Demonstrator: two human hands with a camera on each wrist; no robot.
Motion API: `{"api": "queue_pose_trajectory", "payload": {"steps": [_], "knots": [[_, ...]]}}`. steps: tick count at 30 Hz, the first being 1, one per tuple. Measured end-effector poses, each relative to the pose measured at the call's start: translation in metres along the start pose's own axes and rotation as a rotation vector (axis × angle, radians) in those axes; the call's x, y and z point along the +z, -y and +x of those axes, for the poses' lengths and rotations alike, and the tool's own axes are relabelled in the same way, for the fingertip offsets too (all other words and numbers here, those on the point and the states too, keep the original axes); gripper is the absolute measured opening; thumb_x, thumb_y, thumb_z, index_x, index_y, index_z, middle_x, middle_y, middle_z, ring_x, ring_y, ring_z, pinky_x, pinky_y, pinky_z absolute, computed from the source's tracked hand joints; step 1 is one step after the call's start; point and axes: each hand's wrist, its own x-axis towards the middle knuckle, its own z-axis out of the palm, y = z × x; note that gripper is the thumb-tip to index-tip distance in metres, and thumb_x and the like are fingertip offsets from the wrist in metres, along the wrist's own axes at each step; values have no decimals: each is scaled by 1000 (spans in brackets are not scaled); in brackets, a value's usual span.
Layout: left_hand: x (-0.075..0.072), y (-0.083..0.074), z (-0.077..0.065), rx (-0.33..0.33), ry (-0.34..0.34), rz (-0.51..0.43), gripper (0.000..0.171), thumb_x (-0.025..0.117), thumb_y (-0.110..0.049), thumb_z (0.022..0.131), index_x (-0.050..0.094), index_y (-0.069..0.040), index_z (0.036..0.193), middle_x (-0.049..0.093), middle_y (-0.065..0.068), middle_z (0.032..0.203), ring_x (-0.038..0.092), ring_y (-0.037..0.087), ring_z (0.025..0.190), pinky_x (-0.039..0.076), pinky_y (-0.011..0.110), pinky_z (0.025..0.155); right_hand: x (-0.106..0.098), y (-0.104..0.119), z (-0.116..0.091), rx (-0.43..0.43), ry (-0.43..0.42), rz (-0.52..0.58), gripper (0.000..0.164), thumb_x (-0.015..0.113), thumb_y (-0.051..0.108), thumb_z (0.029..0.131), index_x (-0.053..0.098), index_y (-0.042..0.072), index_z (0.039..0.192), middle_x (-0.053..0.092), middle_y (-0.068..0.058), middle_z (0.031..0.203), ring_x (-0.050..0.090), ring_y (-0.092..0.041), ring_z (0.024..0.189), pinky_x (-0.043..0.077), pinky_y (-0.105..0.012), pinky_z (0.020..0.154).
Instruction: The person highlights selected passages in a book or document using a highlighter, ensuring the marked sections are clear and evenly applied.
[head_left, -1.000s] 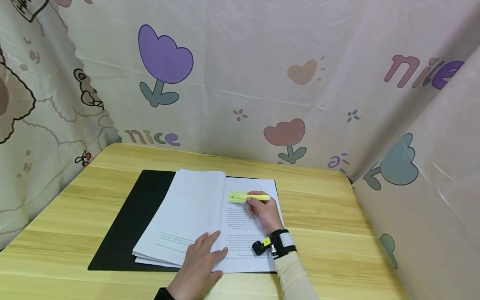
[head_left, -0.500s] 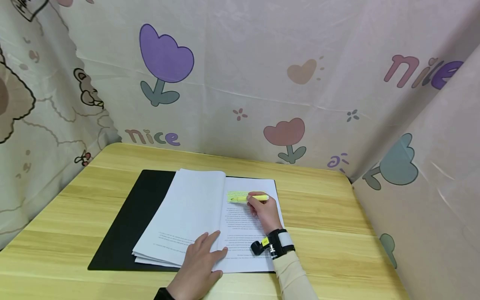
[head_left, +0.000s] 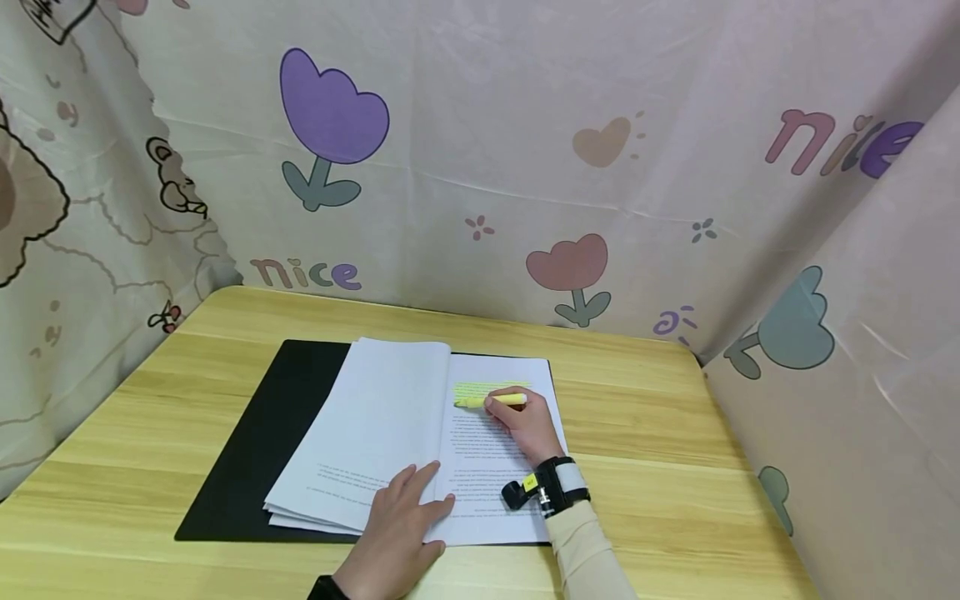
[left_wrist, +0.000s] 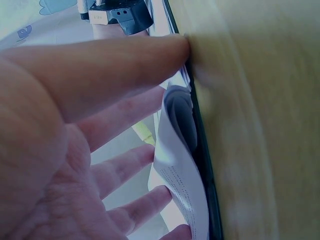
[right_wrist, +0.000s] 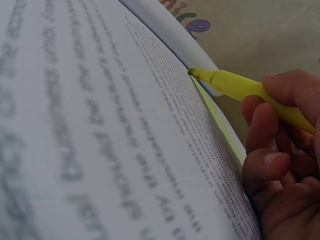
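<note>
- Right hand (head_left: 525,425): fingers (right_wrist: 300,92) curled, thumb and fingertips pinching a yellow highlighter (head_left: 472,402), its tip toward 9 o'clock.
- That tip sits at the 7 o'clock corner of the yellow-marked lines (head_left: 468,389), high on the right page (head_left: 487,467).
- Left hand (head_left: 401,529), at the right hand's 8 o'clock: fingers spread, gripping nothing, resting across the fold by the near edge.
- Turned-over pages (head_left: 390,400) lie to 9 o'clock.
- Beneath, a black folder (head_left: 255,450) on the wooden surface (head_left: 637,450).
- Toward 12 o'clock, a printed curtain (head_left: 450,108).
</note>
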Motion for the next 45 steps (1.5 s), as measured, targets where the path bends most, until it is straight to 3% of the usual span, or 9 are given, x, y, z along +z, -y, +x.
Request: {"api": "queue_pose_trajectory", "payload": {"steps": [5, 16, 29, 45], "knots": [[0, 0, 0, -6, 1, -6, 47, 85, -20, 83, 74, -6, 127, 43, 21, 156, 33, 51, 143, 31, 72, 106, 0, 0, 0, 1, 4, -5, 26, 82, 24, 91, 77, 7, 110, 75, -8, 99, 64, -16, 85, 52, -23, 70], [0, -1, 1, -8, 1, -5, 47, 85, -21, 83, 74, -6, 127, 43, 22, 156, 32, 51, 143, 30, 72, 106, 0, 2, 0, 22, 6, -47, 28, 81, 25, 91, 77, 8, 112, 72, -7, 107, 63, -16, 89, 53, -25, 74], [-1, -1, 2, -22, 13, -13, 47, 85, -21, 84, 74, -6, 127, 42, 21, 157, 31, 50, 143, 29, 72, 107, 1, 1, 2, 18, 8, -160, 25, 79, 30, 92, 78, 12, 108, 69, -6, 104, 62, -18, 83, 51, -29, 71], [0, -1, 1, -14, 2, -1, 47, 85, -20, 83, 75, -6, 127, 43, 21, 156, 33, 50, 143, 31, 71, 106, 1, 3, 3, 29, 17, -132, 23, 80, 27, 90, 78, 11, 106, 70, -7, 104, 62, -16, 82, 52, -27, 67]]}}
